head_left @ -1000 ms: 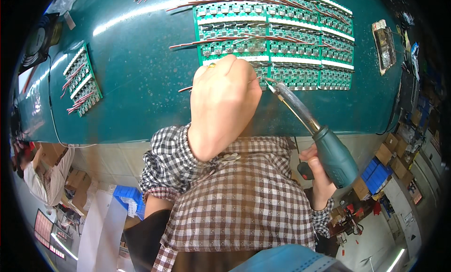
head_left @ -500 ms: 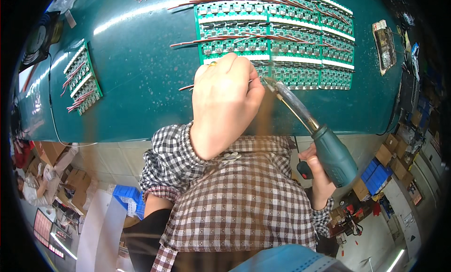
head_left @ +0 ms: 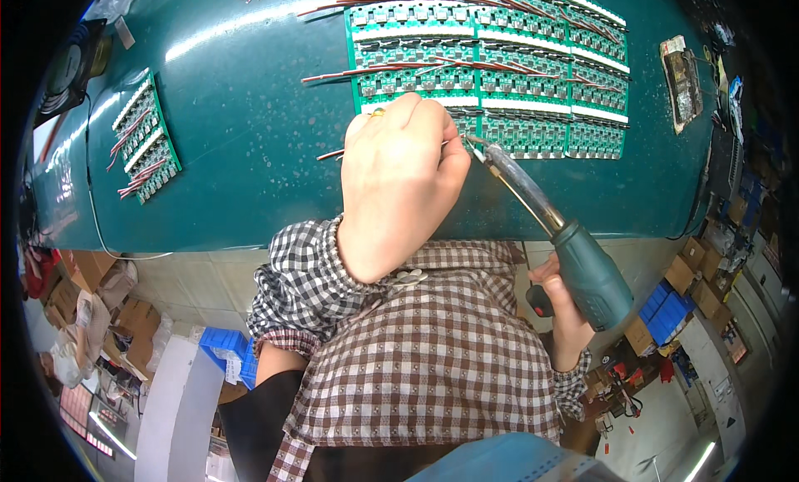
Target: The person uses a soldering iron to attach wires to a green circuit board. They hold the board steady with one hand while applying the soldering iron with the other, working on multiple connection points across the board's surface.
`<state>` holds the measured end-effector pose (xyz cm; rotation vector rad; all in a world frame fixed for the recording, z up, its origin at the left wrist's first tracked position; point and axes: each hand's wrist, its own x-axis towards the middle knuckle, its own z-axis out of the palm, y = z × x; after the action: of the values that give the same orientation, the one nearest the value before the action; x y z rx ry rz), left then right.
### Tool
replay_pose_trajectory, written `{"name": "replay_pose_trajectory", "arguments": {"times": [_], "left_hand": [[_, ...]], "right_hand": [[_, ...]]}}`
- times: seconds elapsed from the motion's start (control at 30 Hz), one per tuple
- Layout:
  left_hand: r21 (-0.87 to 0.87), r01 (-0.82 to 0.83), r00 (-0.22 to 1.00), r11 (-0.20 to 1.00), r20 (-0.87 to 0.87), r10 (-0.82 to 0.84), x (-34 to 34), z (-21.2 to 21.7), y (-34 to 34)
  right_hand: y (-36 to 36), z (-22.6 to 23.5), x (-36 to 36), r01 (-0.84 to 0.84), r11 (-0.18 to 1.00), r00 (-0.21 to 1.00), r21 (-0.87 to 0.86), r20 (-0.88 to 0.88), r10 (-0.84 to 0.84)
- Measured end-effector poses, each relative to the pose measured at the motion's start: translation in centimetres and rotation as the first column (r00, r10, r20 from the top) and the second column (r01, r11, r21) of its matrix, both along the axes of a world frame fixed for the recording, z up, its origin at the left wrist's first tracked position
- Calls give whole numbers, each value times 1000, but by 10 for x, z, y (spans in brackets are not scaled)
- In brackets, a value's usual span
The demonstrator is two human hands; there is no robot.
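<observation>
My left hand (head_left: 399, 170) is closed in a pinch over the near left corner of a grid of green circuit boards (head_left: 533, 137). A thin red wire (head_left: 330, 155) pokes out on its left side, and a short piece shows at the fingertips; the palm hides the rest. In my right hand (head_left: 571, 315) is a green-handled soldering iron (head_left: 593, 274), with a thin tube along its metal shaft. Its tip points up and left, just beside my left fingertips at the board's near edge. Whether the tip touches the wire is too small to tell.
More red wires (head_left: 399, 68) lie in rows across the boards. A separate board panel (head_left: 148, 141) with wires rests on the green table (head_left: 250, 149) at left. A worn, dark block (head_left: 681, 82) stands at right. Blue bins (head_left: 229, 353), cartons and another person (head_left: 71, 349) appear beyond.
The soldering iron's tip has shifted slightly left, closer to my left fingertips. My left hand stays almost still. The person in the background at left has changed posture.
</observation>
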<state>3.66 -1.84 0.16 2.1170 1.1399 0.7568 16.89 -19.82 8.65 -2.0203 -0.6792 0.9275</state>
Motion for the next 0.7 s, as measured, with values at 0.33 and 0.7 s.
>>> {"name": "replay_pose_trajectory", "arguments": {"times": [0.33,0.7], "left_hand": [[-4,-3,1000,1000,-7,3,0,1,0],[13,-5,1000,1000,4,5,0,-1,-1]], "right_hand": [[3,2,-2,0,1000,1000,5,18,-1],[-5,0,4,-21,999,998,27,-66,23]]}}
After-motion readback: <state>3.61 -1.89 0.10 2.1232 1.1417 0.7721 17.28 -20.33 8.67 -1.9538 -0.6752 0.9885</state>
